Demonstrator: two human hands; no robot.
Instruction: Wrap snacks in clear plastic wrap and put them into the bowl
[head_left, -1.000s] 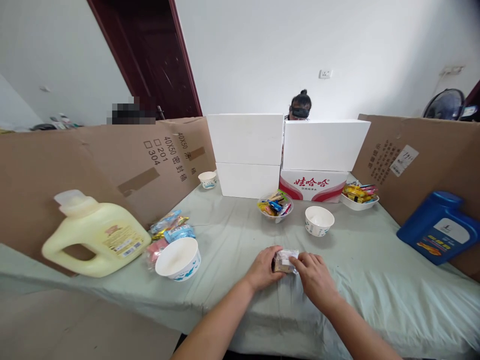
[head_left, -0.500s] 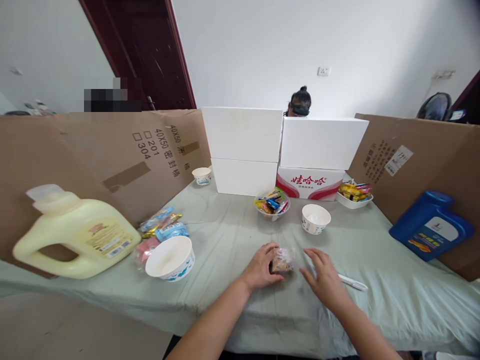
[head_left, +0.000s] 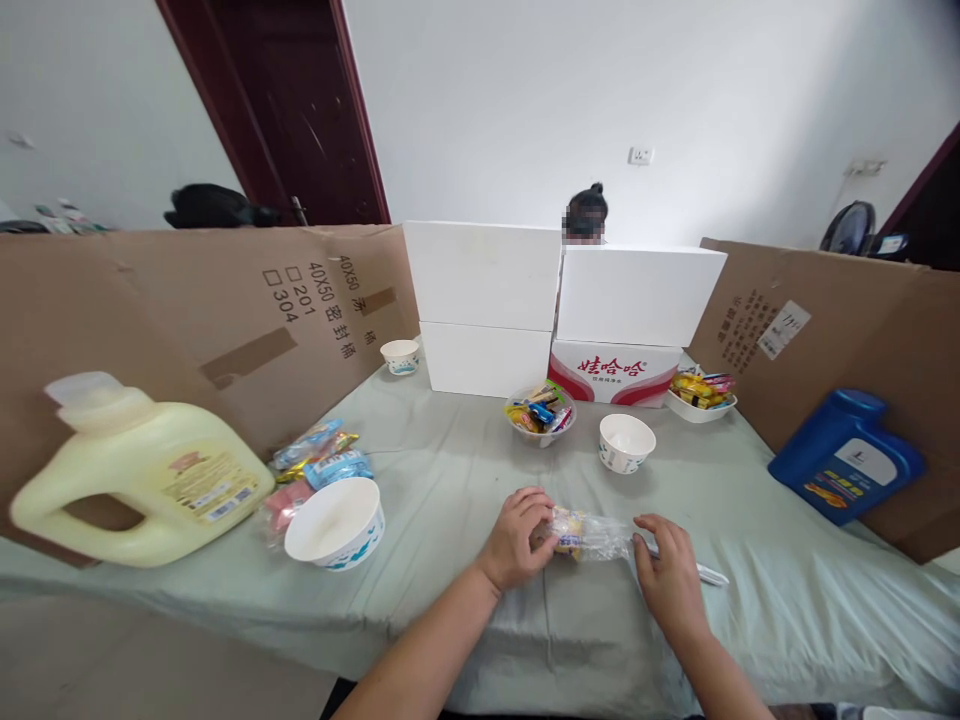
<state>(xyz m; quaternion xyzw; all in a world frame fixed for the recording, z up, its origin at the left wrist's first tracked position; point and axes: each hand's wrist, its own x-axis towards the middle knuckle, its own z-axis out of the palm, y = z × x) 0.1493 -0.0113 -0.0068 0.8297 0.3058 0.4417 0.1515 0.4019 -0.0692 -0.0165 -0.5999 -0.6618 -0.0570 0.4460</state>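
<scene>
My left hand (head_left: pixel 517 540) is closed around the left end of a small snack packet (head_left: pixel 571 535) in a clear wrapper, low over the table's front middle. The clear wrapper (head_left: pixel 606 538) stretches to the right, and my right hand (head_left: pixel 669 568) pinches its far end. Partly behind my right hand lies a slim white stick-like object (head_left: pixel 711 575); its kind cannot be made out. Beyond my hands stand a white paper bowl (head_left: pixel 627 458) and a clear bowl (head_left: pixel 541 437) of wrapped snacks.
A large paper bowl (head_left: pixel 337 545), snack packets (head_left: pixel 337 466) and a yellow jug (head_left: pixel 150 490) are at left. A blue bottle (head_left: pixel 844 460) and a snack dish (head_left: pixel 701 408) are at right. White boxes (head_left: pixel 484 300) and brown cardboard (head_left: pixel 150 310) border the cloth-covered table. A person's head (head_left: pixel 586 212) shows behind.
My right hand has moved from open beside the packet to pinching its wrapper, now drawn out to the right. My left hand has shifted slightly left, and the view has turned a little.
</scene>
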